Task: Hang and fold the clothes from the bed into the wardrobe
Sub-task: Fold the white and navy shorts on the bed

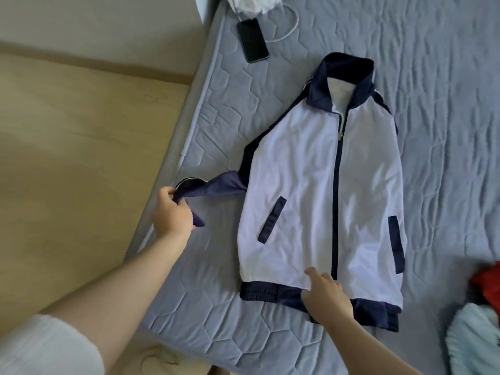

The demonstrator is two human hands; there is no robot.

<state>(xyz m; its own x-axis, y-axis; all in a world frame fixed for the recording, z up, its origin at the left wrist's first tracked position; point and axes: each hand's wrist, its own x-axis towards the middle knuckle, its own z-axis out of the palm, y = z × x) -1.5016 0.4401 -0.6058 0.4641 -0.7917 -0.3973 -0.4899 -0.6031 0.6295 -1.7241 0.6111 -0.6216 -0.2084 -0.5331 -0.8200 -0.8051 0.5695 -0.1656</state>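
Note:
A white zip jacket [311, 185] with navy collar, hem band and pocket trims lies flat, front up, on the grey-blue quilted bed [438, 77]. Its navy left-side sleeve [216, 189] stretches out toward the bed's left edge. My left hand [171, 215] grips the cuff end of that sleeve, lifted a little off the bed. My right hand [326, 296] rests with straight fingers on the jacket's lower hem, near the zip. The other sleeve is hidden under the jacket body.
A black phone [252, 40] with a white cable lies near the bed's top edge, beside a white crumpled item [254, 4]. Red cloth [488, 286] and pale blue cloth [476, 339] sit at the right edge. Wooden floor [67, 158] runs along the left.

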